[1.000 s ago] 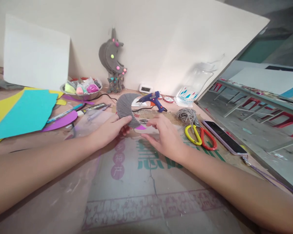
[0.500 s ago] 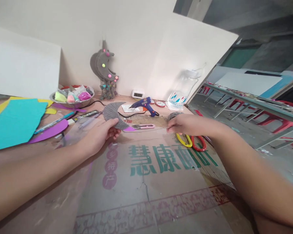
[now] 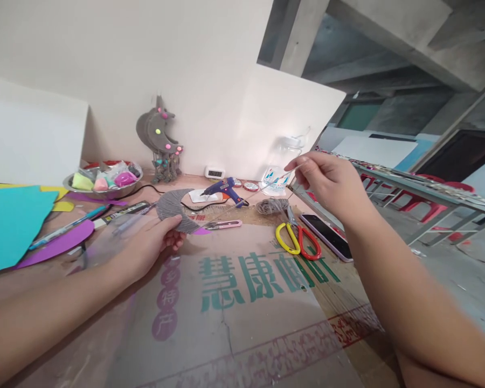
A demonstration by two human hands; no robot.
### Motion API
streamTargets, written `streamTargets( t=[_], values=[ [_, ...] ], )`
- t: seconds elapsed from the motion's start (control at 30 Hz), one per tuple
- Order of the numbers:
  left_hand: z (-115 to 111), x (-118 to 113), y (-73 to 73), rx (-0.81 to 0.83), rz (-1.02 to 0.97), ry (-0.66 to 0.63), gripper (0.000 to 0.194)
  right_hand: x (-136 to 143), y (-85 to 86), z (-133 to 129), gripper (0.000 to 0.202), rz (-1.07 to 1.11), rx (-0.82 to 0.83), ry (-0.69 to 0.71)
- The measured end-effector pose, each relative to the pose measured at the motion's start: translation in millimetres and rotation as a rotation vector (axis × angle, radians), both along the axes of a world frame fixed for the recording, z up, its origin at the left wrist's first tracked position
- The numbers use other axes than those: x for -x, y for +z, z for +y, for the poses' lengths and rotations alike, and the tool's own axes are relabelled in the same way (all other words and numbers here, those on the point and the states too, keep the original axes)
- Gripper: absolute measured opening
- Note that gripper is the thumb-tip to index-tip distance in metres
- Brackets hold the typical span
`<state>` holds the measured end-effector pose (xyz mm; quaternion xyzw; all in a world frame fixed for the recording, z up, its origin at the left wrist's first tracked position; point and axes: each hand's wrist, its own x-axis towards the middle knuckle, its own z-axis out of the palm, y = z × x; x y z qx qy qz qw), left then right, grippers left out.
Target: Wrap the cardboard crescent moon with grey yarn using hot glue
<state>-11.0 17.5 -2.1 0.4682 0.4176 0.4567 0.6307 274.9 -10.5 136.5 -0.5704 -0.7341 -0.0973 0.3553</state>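
Observation:
A crescent moon wound in grey yarn [image 3: 170, 207] is held at its lower part by my left hand [image 3: 157, 237], thumb on top and fingers curled beneath. My right hand [image 3: 327, 180] is raised at the right, fingers pinched on a thin strand of grey yarn [image 3: 248, 198], which runs taut from the crescent's tip. Below that hand lies a ball of grey yarn [image 3: 271, 206]. Scissors with one yellow and one red handle [image 3: 299, 241] rest beside the ball. Small pink thread snips [image 3: 225, 224] lie just right of the crescent.
A blue glue gun [image 3: 225, 188] stands behind the crescent. A metal bowl of coloured clay packs [image 3: 103, 186], a finished grey moon hanging [image 3: 159, 140], a white clock [image 3: 214, 172] and a clear jar [image 3: 278, 167] line the back. A phone [image 3: 327, 237] lies right, turquoise sheets [image 3: 16, 226] left.
My right hand has risen from the yarn ball, drawing a strand up and to the right. The ball and phone are now uncovered. My left hand still grips the crescent; the view has shifted.

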Motion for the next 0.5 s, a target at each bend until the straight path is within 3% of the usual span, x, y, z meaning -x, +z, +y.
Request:
streamTargets(
  t=[0.07, 0.17, 0.27, 0.33, 0.43, 0.47, 0.5],
  values=[
    [0.7, 0.5, -1.3, -0.004, 0.005, -0.017, 0.033, 13.9, 0.9, -16.1, 0.03, 0.072, -0.071, 0.1],
    [0.7, 0.1, -1.8, -0.013, 0.008, -0.022, 0.033, 29.6, 3.9, -41.3, 0.02, 0.13, -0.03, 0.311],
    [0.0, -0.7, -0.7, -0.014, -0.015, -0.003, 0.03, 31.5, 10.9, -55.9, 0.03, 0.021, 0.184, 0.547],
    [-0.2, -0.8, 0.2, -0.021, -0.031, -0.026, 0.028, 22.6, 15.6, -52.6, 0.04, -0.068, 0.397, 0.618],
    [0.1, -0.6, 0.8, -0.035, -0.035, -0.045, 0.027, -1.8, 17.5, -28.6, 0.035, -0.021, 0.562, 0.524],
    [0.3, -0.6, 0.8, -0.033, -0.036, -0.041, 0.026, -10.6, 16.4, -18.4, 0.033, 0.012, 0.531, 0.404],
    [0.5, -0.8, 0.7, -0.026, -0.036, -0.031, 0.025, -18.2, 14.3, -8.7, 0.03, 0.042, 0.385, 0.228]
  ],
)
